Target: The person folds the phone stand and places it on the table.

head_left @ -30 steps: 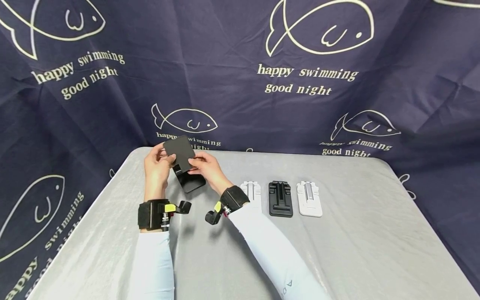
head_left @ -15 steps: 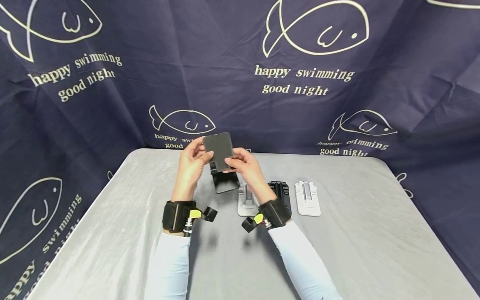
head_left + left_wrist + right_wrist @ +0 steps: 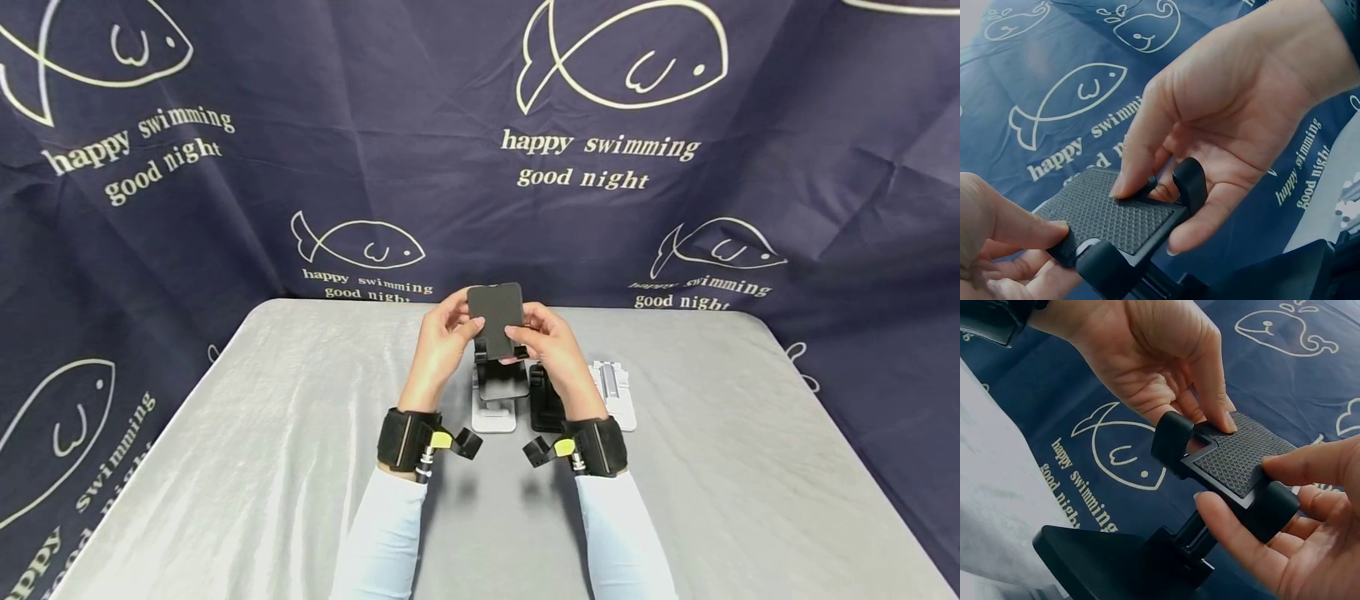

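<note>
Both hands hold up a black folding phone stand above the table. My left hand pinches the left side of its upper plate, thumb on the face. On the opposite edge my right hand pinches with thumb and fingers. The left wrist view shows a textured pad on that plate and a curved support hook at its lower edge. The base plate hangs below at an angle, joined by a dark slotted arm in the right wrist view.
On the grey cloth-covered table lie a folded white stand, a folded black stand partly behind the right hand, and another white stand. A dark blue fish-print curtain hangs behind the table.
Both hands have carried the black phone stand from the left to the middle, turning it more upright. It now overlaps the left white stand in the head view.
</note>
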Motion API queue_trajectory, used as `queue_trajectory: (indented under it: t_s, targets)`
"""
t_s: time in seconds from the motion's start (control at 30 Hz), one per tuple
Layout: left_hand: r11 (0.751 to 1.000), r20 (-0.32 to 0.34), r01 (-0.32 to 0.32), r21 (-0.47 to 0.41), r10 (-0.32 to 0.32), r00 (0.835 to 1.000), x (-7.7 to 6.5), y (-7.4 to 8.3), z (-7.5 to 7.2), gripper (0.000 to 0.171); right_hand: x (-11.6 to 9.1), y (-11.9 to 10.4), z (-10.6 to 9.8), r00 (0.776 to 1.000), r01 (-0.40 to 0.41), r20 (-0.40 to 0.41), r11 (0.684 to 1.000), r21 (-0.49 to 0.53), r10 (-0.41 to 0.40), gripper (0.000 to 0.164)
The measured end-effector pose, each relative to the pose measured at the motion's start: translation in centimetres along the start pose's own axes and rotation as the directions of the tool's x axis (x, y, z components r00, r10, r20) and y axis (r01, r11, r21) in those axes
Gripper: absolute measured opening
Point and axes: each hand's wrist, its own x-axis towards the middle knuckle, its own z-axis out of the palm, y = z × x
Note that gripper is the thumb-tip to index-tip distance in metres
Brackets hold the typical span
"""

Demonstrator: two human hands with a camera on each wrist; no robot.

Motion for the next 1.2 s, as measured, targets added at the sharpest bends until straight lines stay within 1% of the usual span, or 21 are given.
queue_trajectory:
  t_s: [0.13,0.23,0.37,0.47,0.57,0.6,0.7,0.8,0.87,0.9,0.93,0.97,1.0,1.07,1.13,1.2]
  targets:
    - [0.998,-0.005,-0.038,0.048,0.038,0.999,-0.1,-0.3,0.0,0.05,0.2,0.5,0.0,1.0,0.007,-0.006,0.999,0.031,-0.006,0.029]
    - [0.997,-0.006,-0.047,0.058,0.048,0.999,-0.2,-0.5,0.0,0.051,0.3,0.7,-0.1,1.0,0.016,-0.013,0.999,0.041,-0.016,0.027]
    - [0.998,-0.02,-0.047,0.046,0.048,0.999,-0.2,-0.6,0.1,0.049,0.2,0.8,-0.1,1.0,0.018,-0.013,0.999,0.047,-0.017,0.025]
    - [0.999,-0.011,-0.043,0.031,0.043,0.999,-0.7,0.5,0.2,0.045,0.2,0.8,-0.2,1.0,0.019,-0.014,0.999,0.044,-0.018,0.025]
    - [0.999,-0.002,-0.034,0.021,0.034,0.999,-0.7,0.7,0.1,0.042,0.2,0.8,-0.3,1.0,0.021,-0.02,0.999,0.037,-0.021,0.024]
    - [0.999,-0.001,-0.031,0.012,0.031,1.0,-0.7,0.7,0.0,0.041,0.2,0.7,-0.3,1.0,0.024,-0.019,0.999,0.034,-0.023,0.024]
    - [0.998,-0.019,-0.041,-0.037,0.04,0.999,-0.1,-0.7,-0.5,0.037,0.0,0.5,-0.3,0.999,0.024,-0.031,0.999,0.026,-0.023,0.021]
    - [0.994,-0.061,-0.052,-0.097,0.047,0.997,0.1,-1.5,-1.1,0.036,-0.2,0.1,-0.2,0.998,0.03,-0.055,0.999,0.017,-0.029,0.02]
    - [0.988,-0.084,-0.032,-0.15,0.019,0.996,0.3,-2.1,-1.5,0.039,-0.3,-0.1,-0.1,0.997,0.037,-0.068,0.999,0.032,-0.035,0.02]
    - [0.982,-0.09,-0.011,-0.187,-0.006,0.996,0.4,-2.5,-1.6,0.042,-0.4,-0.2,-0.1,0.996,0.045,-0.072,0.998,0.042,-0.042,0.021]
    - [0.972,-0.091,0.017,-0.233,-0.039,0.995,0.5,-2.9,-1.8,0.045,-0.5,-0.4,-0.1,0.996,0.054,-0.072,0.997,0.056,-0.05,0.021]
    - [0.955,-0.082,0.048,-0.293,-0.075,0.994,0.6,-3.2,-1.8,0.048,-0.5,-0.5,0.0,0.996,0.063,-0.069,0.995,0.076,-0.058,0.022]
    - [0.93,-0.063,0.08,-0.36,-0.11,0.992,0.7,-3.6,-1.9,0.05,-0.6,-0.6,0.0,0.996,0.071,-0.064,0.993,0.092,-0.065,0.023]
    - [0.861,-0.009,0.145,-0.487,-0.17,0.985,0.9,-4.4,-1.8,0.053,-0.8,-0.9,0.2,0.995,0.087,-0.067,0.99,0.111,-0.08,0.024]
    - [0.778,0.064,0.209,-0.592,-0.213,0.975,1.0,-5.0,-1.6,0.054,-0.9,-1.2,0.5,0.993,0.102,-0.066,0.987,0.123,-0.094,0.026]
    - [0.707,0.153,0.282,-0.649,-0.242,0.958,1.1,-5.3,-1.2,0.055,-1.0,-1.4,0.7,0.992,0.114,-0.065,0.984,0.137,-0.106,0.027]
